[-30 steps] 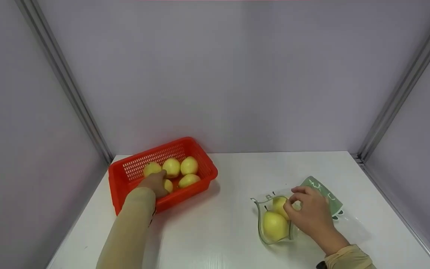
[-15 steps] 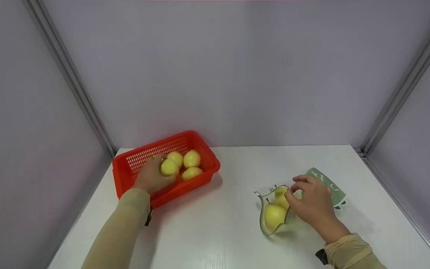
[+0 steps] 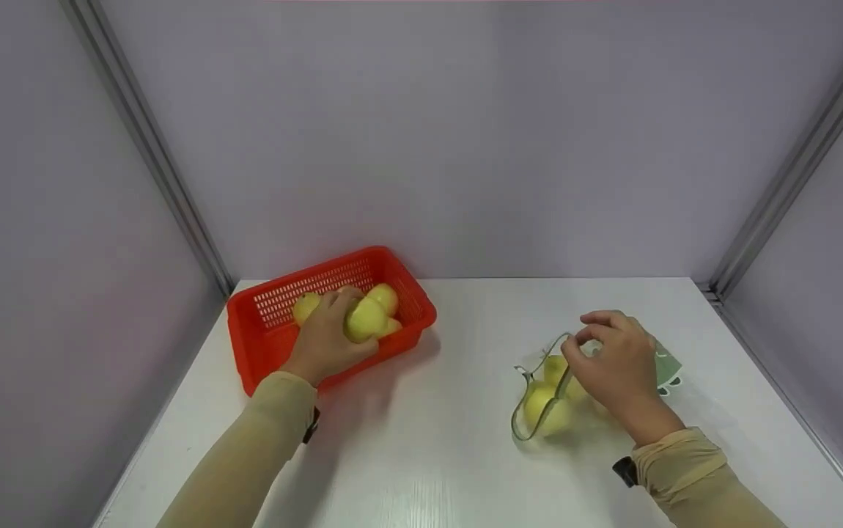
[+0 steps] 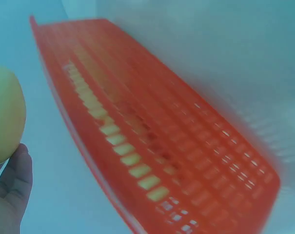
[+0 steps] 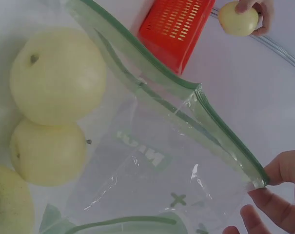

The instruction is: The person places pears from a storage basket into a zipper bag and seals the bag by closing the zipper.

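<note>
My left hand [image 3: 325, 339] grips a round yellow pear [image 3: 366, 320], held above the red plastic basket [image 3: 264, 359]. In the left wrist view, that pear [image 4: 5, 114] is at the left edge, beside the basket's slotted wall [image 4: 152, 126]. My right hand [image 3: 616, 363] pinches the green zip edge of a clear plastic bag [image 5: 152, 141] between thumb and forefinger, with its mouth spread. Several yellow pears [image 5: 59, 78] lie inside the bag, their stems showing. Other pears [image 3: 383, 297] sit in the basket, partly hidden behind my left hand.
Both the basket and the bag are on a white table [image 3: 429, 440]. Grey panels [image 3: 436, 147] stand at the back and along both sides, joined by metal corner strips. The bag's green printed end [image 3: 667, 370] lies to the right.
My left hand has lifted a pear from among the others in the basket and moved right with it. My right hand has raised the bag's edge slightly, and the mouth stands taller.
</note>
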A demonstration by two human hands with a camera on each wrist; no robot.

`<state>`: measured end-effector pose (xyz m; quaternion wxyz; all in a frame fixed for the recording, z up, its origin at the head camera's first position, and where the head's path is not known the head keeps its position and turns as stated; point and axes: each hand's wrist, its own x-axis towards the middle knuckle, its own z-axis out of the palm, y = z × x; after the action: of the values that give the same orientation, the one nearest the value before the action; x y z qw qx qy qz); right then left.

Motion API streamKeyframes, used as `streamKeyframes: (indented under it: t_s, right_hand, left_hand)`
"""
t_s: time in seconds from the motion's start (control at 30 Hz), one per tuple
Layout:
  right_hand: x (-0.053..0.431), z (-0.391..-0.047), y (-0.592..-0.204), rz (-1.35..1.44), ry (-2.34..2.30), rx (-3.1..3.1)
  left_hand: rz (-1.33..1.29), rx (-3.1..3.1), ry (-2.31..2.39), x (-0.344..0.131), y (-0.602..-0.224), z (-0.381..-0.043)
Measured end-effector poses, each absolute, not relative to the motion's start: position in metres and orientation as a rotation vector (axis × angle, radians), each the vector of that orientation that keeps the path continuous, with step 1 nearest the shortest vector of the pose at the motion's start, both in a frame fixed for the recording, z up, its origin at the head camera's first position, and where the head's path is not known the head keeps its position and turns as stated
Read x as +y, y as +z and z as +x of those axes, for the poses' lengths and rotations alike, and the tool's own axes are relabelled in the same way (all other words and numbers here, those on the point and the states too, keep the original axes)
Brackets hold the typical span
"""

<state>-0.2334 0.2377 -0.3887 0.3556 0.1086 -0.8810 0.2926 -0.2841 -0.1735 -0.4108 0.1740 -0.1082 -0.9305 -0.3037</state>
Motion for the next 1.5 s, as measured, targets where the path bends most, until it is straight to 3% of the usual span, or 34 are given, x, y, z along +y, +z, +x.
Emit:
streamKeyframes:
  t_s: [0.63,0.97,1.5]
  right_hand:
    - [0.237,-0.243,-0.352,0.272,0.766,-2.233]
    - [0.236,-0.25,-0.355,0.251,0.731,-2.259]
    - [0.236,-0.242,-0.367,0.336,0.618,-2.295]
  left_hand:
    - [-0.662,-2.534,-0.883,-0.097,-0.404,-0.258]
    - [-0.867,-2.542,-0.885,-0.014,-0.401,-0.241]
    - [-0.625,-2.632,-1.058,0.065,-0.434,-0.239]
